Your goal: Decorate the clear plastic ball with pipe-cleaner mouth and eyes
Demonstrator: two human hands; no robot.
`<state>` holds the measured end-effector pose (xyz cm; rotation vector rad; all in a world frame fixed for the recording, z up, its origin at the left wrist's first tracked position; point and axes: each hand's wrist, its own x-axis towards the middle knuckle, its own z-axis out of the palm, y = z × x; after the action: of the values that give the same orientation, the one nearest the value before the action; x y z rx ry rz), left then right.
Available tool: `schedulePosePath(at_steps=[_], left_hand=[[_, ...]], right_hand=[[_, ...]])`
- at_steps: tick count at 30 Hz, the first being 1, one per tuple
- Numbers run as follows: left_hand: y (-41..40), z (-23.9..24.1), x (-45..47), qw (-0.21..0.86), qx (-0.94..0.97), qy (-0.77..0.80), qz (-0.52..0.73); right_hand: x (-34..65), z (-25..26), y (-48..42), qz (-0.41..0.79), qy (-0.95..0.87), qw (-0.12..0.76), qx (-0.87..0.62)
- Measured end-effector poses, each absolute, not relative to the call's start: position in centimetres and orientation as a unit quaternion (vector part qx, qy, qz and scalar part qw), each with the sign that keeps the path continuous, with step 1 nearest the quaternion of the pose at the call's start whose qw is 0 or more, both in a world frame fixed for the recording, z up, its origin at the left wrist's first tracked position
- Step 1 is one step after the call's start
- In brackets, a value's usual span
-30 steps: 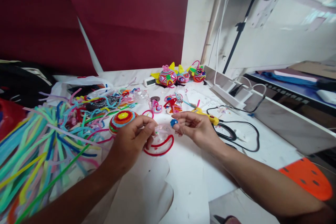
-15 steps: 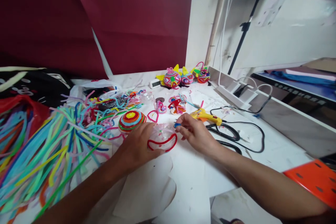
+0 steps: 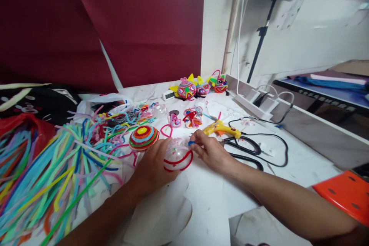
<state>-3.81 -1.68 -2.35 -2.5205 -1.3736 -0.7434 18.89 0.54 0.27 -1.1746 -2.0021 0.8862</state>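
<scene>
My left hand [image 3: 154,165] cups a clear plastic ball [image 3: 178,153] with a red pipe-cleaner ring around it, holding it down on the white table [image 3: 207,200]. My right hand [image 3: 209,150] pinches a small blue coil [image 3: 191,143] against the top right of that ball. A striped, pipe-cleaner-wrapped half-ball [image 3: 143,137] lies just left of my left hand.
A heap of coloured pipe cleaners [image 3: 49,165] fills the left. A yellow glue gun [image 3: 220,128], black scissors [image 3: 245,146] and a black cable [image 3: 276,150] lie right of my hands. Finished fish-like ornaments [image 3: 198,86] stand at the back. A power strip [image 3: 253,103] sits on the right; an orange stool [image 3: 343,196] stands at the near right.
Both hands came down from mid-air to the table with the clear ball. My right hand brought the blue coil up against the ball.
</scene>
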Motion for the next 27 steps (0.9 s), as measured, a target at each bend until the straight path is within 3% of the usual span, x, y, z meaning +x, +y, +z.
schedulePosePath(at_steps=[6, 16, 21, 27], left_hand=[[-2.0, -2.1, -4.1, 0.104, -0.854, -0.425, -0.281], [-2.0, 0.2, -5.5, 0.234, -0.856, -0.333, -0.319], [-2.6, 0.6, -4.7, 0.247, -0.854, -0.306, -0.341], [-3.0, 1.0, -2.2, 0.280, -0.854, -0.274, -0.343]], right_hand=[[18.9, -0.2, 0.8, 0.384, -0.726, 0.384, -0.422], [18.6, 0.6, 0.7, 0.424, -0.645, 0.516, -0.371], [17.9, 1.3, 0.4, 0.555, -0.534, 0.572, -0.282], [17.4, 2.3, -0.1, 0.640, -0.390, 0.592, -0.295]])
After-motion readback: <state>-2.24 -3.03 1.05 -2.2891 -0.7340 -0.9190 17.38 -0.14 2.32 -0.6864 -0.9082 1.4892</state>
